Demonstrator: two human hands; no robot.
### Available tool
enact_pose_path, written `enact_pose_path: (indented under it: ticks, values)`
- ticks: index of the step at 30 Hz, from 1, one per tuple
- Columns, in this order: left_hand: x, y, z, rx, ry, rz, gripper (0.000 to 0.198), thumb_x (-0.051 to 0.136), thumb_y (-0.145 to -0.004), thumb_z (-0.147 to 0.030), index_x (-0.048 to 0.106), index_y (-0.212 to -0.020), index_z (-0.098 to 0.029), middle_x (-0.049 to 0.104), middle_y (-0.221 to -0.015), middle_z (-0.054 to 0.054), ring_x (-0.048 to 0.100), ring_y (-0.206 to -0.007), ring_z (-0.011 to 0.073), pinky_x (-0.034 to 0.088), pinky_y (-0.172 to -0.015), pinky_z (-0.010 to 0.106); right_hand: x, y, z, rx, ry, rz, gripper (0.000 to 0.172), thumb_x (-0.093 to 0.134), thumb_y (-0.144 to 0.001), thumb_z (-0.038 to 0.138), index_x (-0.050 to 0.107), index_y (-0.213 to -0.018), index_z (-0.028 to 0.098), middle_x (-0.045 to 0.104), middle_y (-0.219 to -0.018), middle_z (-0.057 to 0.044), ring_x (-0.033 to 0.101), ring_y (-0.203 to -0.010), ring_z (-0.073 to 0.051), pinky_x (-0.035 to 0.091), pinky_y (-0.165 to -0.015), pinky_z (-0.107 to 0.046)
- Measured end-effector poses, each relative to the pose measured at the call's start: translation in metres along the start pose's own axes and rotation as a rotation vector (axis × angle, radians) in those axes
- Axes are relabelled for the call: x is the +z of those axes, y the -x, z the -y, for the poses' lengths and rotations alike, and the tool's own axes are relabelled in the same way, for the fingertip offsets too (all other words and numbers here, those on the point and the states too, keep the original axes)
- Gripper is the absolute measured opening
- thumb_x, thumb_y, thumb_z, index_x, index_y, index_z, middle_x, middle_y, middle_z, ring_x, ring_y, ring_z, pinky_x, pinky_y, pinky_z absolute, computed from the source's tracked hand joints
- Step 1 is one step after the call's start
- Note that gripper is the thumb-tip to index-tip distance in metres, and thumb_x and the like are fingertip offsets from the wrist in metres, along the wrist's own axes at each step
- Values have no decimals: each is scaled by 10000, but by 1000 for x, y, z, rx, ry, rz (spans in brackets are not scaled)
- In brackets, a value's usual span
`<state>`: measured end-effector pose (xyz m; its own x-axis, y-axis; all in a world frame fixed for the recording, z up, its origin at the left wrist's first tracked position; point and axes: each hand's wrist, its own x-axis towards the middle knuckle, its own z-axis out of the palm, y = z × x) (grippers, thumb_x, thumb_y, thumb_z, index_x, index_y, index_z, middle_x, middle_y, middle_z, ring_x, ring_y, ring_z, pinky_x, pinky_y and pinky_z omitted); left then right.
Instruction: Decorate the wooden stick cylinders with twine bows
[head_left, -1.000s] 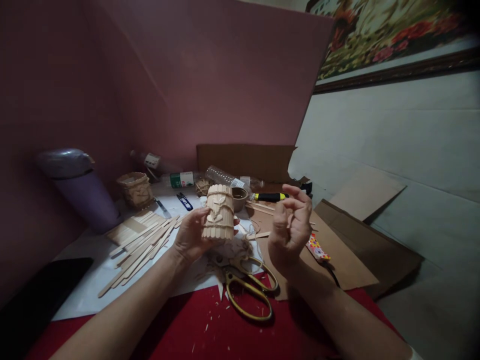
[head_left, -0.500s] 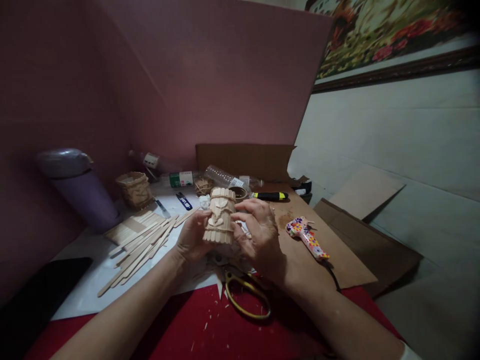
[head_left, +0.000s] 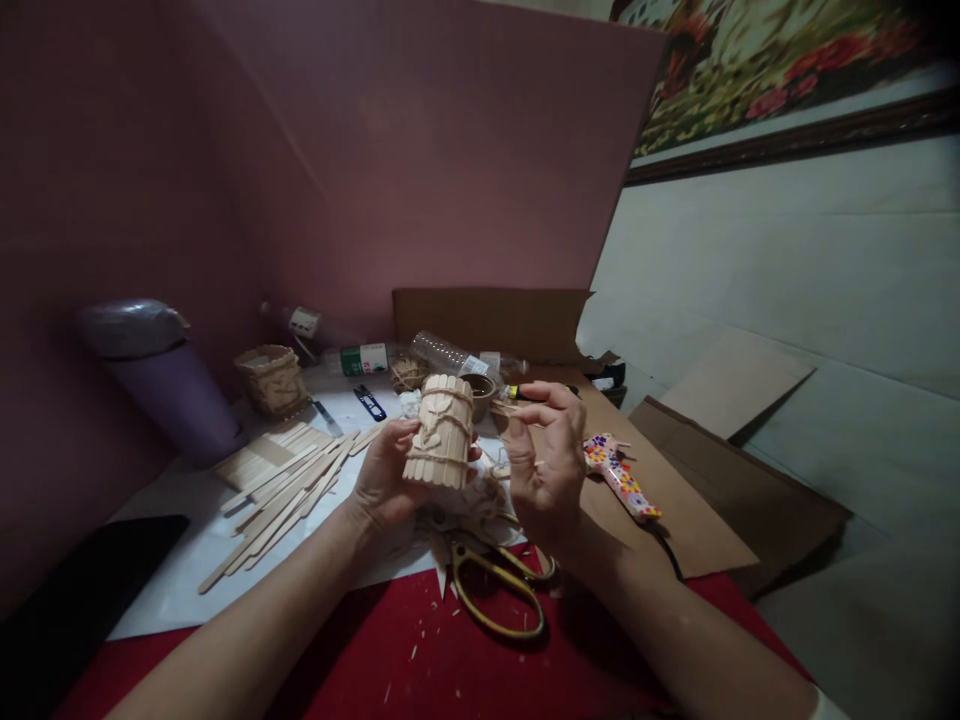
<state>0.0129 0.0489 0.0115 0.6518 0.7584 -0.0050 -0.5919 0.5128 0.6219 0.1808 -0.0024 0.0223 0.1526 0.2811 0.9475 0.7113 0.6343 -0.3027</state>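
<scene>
Above the white paper (head_left: pixel 161 590), our left hand (head_left: pixel 386 475) is gripping one twine-banded craft-stick cup (head_left: pixel 444 432), leaf-trimmed. Just right of it, our right hand (head_left: pixel 551 465) is hovering, fingers bent; whether they are pinching anything, we cannot tell. Gold-handled scissors (head_left: pixel 514 580) are lying nearer us.

The wall picture (head_left: pixel 787 75) is cut off above; anything the right hand (head_left: pixel 551 465) may pinch is too small to tell.

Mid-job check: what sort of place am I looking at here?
Probably a craft corner in a home: the left hand holds a stick-covered cylinder, loose wooden sticks lie nearby, and a framed picture hangs at right.
</scene>
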Motion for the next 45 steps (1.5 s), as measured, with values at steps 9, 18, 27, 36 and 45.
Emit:
enact_pose_path:
  ticks: [9, 18, 27, 36, 45]
  values:
    - [1, 1, -5, -3, 33, -61, 538, 548, -742, -344, 557, -1205, -71, 732, -973, 195, 708, -903, 322, 540, -831, 489, -10, -22, -16, 164, -61, -335, 65, 443, -954, 234, 505, -951, 217, 557, -1124, -128, 543, -1127, -262, 417, -971, -502]
    - [2, -1, 2, 36, -3, -93, 299, 584, -746, -295, 660, -962, -104, 733, -785, 110, 693, -702, 239, 548, -733, 377, 1, -6, -4, -118, -19, 248, 107, 537, -887, 149, 617, -921, 212, 641, -1013, -70, 560, -1042, -241, 461, -940, -463]
    - [4, 0, 7, -11, -99, -139, 349, 596, -742, -296, 661, -1031, -111, 734, -820, 88, 693, -866, 304, 531, -802, 401, 3, 2, -1, -217, 95, 325, 98, 567, -889, 148, 647, -932, 186, 673, -1027, -79, 538, -1068, -249, 439, -939, -441]
    - [-4, -3, 6, 47, -171, -154, 470, 607, -744, -266, 615, -1181, -93, 746, -886, 100, 706, -833, 285, 537, -806, 394, 6, 4, -2, -175, 140, 334, 115, 515, -895, 128, 619, -876, 172, 646, -1013, -103, 521, -1072, -258, 425, -945, -438]
    - [4, -5, 11, 24, -26, -135, 276, 582, -762, -269, 674, -954, -94, 747, -789, 110, 706, -710, 252, 553, -691, 354, 7, 7, -1, -166, 120, 239, 106, 460, -856, 109, 500, -922, 183, 524, -1116, -135, 454, -1159, -293, 405, -983, -519]
